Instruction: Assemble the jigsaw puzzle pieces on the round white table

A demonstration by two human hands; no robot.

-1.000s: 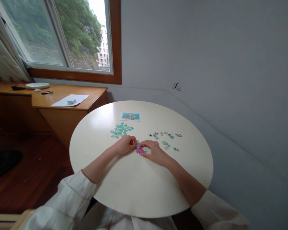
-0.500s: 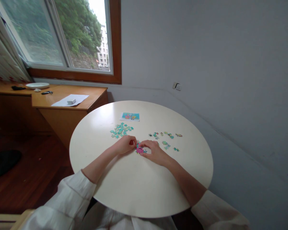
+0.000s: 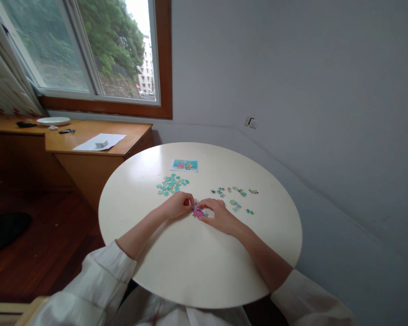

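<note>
My left hand (image 3: 178, 204) and my right hand (image 3: 218, 215) meet near the middle of the round cream table (image 3: 197, 267). Both pinch a small joined cluster of pink jigsaw pieces (image 3: 198, 212) that rests on the tabletop between the fingertips. A heap of teal pieces (image 3: 171, 184) lies just beyond my left hand. Several loose coloured pieces (image 3: 236, 198) are scattered beyond my right hand. A small reference picture (image 3: 184, 165) lies flat at the far side of the table.
A wooden desk (image 3: 88, 149) stands to the left under the window, carrying a sheet of paper (image 3: 98, 142), a white plate (image 3: 53, 121) and small dark items. Grey walls close in behind and to the right, with a socket (image 3: 250, 122).
</note>
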